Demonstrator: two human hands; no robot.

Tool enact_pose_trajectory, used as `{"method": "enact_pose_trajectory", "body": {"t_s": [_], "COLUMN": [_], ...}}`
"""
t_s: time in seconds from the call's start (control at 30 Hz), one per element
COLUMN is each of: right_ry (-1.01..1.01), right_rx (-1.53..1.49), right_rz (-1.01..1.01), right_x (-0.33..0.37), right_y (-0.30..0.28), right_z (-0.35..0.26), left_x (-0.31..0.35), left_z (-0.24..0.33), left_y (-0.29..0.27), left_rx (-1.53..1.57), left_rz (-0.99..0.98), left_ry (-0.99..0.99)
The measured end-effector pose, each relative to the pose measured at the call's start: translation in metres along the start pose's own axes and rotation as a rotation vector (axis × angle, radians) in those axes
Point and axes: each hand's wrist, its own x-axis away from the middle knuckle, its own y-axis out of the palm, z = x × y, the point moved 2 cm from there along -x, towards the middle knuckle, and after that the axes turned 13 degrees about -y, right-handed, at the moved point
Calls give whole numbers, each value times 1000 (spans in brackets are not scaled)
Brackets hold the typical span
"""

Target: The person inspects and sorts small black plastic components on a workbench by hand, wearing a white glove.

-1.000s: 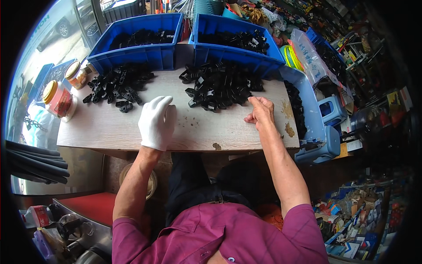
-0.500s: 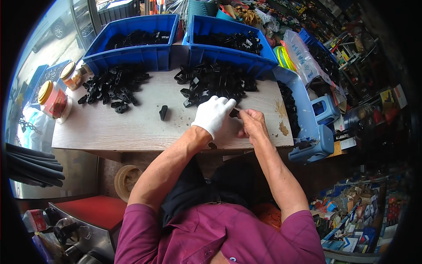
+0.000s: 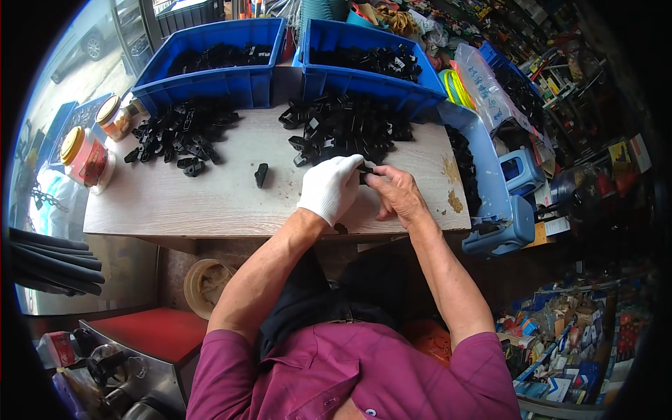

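Observation:
My left hand [image 3: 330, 187], in a white knit glove, is closed on one side of a small black plastic part [image 3: 364, 172]. The bare fingers of my right hand [image 3: 399, 194] pinch the other side of that part, and both hands cover much of it. Just beyond them spreads a heap of similar black parts [image 3: 350, 129] on the pale wooden table [image 3: 231, 206]. One single black part [image 3: 261, 175] stands apart, left of my gloved hand. Another pile of black parts [image 3: 178, 136] lies at the table's left.
Two blue bins [image 3: 203, 94] [image 3: 371, 87] holding black parts line the far side. A light blue bin [image 3: 483, 168] stands against the right edge, beside a blue stool [image 3: 521, 175]. Lidded jars [image 3: 87, 164] are at the left edge. Below the table sits a round bucket [image 3: 208, 287].
Both hands have shifted slightly left, and the gloved hand has turned, so more of the black part shows between the fingers. The piles look the same.

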Motion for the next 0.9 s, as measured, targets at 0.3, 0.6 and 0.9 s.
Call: {"method": "enact_pose_trajectory", "body": {"t_s": [0.3, 0.6, 0.9], "right_ry": [14, -78, -205], "right_rx": [-29, -96, -159], "right_rz": [-37, 156, 145], "right_x": [0, 7, 8], "right_y": [0, 7, 10], "right_z": [3, 4, 20], "left_x": [-8, -12, 11], "left_z": [-18, -27, 8], "left_y": [-8, -5, 6], "left_rx": [289, 281, 185], "left_rz": [-27, -128, -21], "left_ry": [-343, -471, -451]}}
